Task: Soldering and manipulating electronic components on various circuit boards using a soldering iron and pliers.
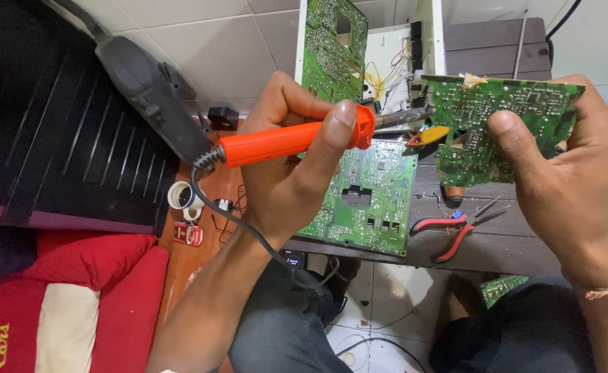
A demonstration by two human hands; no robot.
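Evidently the person sat low over the work, and the head camera, the only view, looked straight down past both knees. The left hand (pixel 287 162) had its grip closed round the orange handle of a soldering iron (pixel 293 141), thumb laid along the top, seemingly so the hot metal tip could be steered finely; the tip pointed toward three o'clock and met the left edge of a small green circuit board (pixel 501 128). The right hand (pixel 559 179) held that board up off the surface, its grip clamped on it with the thumb pressed on the near face and fingers wrapped behind, tilting the solder side toward the eyes. The iron's black cord (pixel 235 221) trailed down toward six o'clock, across the lap.

Beneath the hands, on the dark wooden surface (pixel 504 242), a larger green board (pixel 366 200) lay flat, probably parked within reach. Red-handled pliers (pixel 452 231) rested at about four o'clock from it, jaws toward the boards. Another green board (pixel 331 48) stood propped inside a white casing (pixel 425 34) at twelve o'clock. At nine o'clock a grey power tool (pixel 152 90) lay on the tiled floor, with a red cushion (pixel 76 304) at seven o'clock.
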